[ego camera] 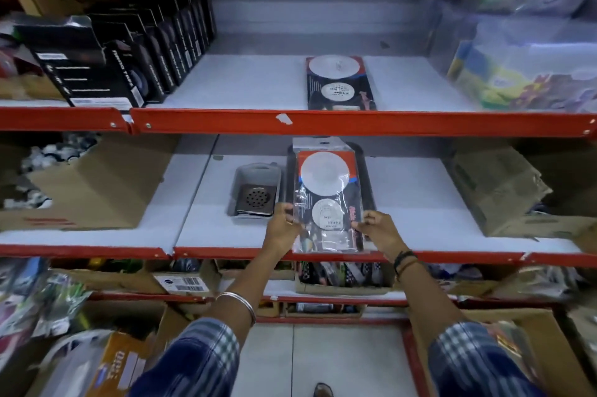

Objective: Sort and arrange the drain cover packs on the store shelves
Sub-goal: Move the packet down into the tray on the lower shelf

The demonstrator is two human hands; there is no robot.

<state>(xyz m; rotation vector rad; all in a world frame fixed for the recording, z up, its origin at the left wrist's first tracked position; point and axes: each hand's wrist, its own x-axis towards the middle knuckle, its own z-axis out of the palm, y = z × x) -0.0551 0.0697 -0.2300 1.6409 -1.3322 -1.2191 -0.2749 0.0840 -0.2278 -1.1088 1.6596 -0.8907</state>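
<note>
I hold a stack of drain cover packs [326,196] in clear plastic, each with two white discs on a dark card, just above the middle shelf [420,196]. My left hand [282,223] grips its lower left edge. My right hand [376,228] grips its lower right edge. The stack sits over a dark tray [368,176] on that shelf. Left of it lies a square metal drain cover pack [256,191] in a clear blister. Another pack with white discs [339,83] lies flat on the upper shelf [245,83].
Black boxed products [129,54] stand in a row at the upper shelf's left. Cardboard boxes [93,183] sit left and right [497,189] on the middle shelf. Plastic-wrapped goods [523,67] fill the upper right. Lower shelves hold boxes with packs [339,277]. Red shelf edges [323,121] front each level.
</note>
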